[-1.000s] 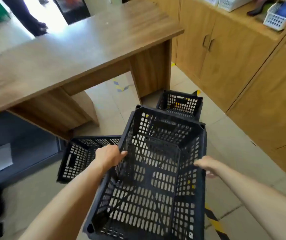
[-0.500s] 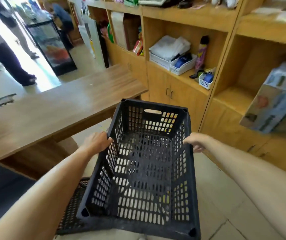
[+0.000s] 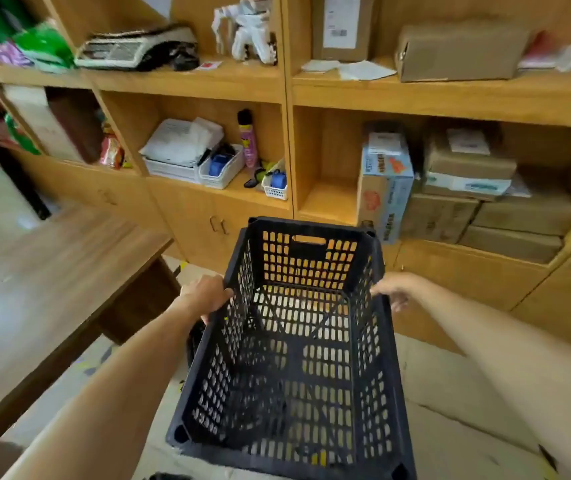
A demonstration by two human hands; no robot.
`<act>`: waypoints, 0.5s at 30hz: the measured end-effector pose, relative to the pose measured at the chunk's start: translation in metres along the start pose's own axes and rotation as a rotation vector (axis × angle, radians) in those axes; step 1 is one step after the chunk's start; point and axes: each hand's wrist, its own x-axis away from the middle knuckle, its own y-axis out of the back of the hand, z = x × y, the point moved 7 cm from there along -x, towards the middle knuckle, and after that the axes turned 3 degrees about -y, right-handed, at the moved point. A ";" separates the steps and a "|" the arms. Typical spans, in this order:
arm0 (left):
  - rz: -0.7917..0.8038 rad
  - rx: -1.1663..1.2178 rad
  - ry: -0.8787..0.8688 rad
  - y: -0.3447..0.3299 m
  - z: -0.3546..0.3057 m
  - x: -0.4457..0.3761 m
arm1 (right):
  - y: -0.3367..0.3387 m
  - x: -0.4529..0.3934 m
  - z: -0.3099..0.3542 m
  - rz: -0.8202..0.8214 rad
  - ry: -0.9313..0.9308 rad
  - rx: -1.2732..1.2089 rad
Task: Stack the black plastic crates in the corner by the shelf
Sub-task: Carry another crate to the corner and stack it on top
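Black plastic: the crate (image 3: 298, 344) is carried off the floor, centre of view, open side up, empty.
Tabletop (image 3: 52, 289): wooden, at the left, bare; the crate hangs just right of its near corner.
Left hand (image 3: 206, 294): grip closed over the crate's left rim, near the far end, fingers curled on the outside.
Long axis: runs near to far, the far end with the handle slot pointing at the shelf (image 3: 287, 88).
Right hand (image 3: 393, 287): grip on the right rim opposite the left, thumb side up; its fingers are hidden behind the wall.
Nearer hand: neither, the two sit level across the crate.
Way to go: judged, forward and down toward the shelf's foot; the corner itself is not in view.
Writing: cartons (image 3: 386, 188) on the right shelf carry print, too blurred to read.
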 end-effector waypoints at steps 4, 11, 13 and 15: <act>0.039 0.001 -0.163 -0.012 -0.054 -0.047 | -0.004 -0.001 -0.068 -0.016 -0.127 -0.207; 0.131 -0.123 -0.418 -0.030 -0.195 -0.070 | -0.029 0.022 -0.201 -0.041 -0.318 -0.540; 0.178 -0.162 -0.497 -0.040 -0.240 -0.070 | -0.038 0.036 -0.242 -0.033 -0.361 -0.666; 0.200 -0.216 -0.575 -0.046 -0.291 -0.059 | -0.046 0.052 -0.285 -0.043 -0.417 -0.750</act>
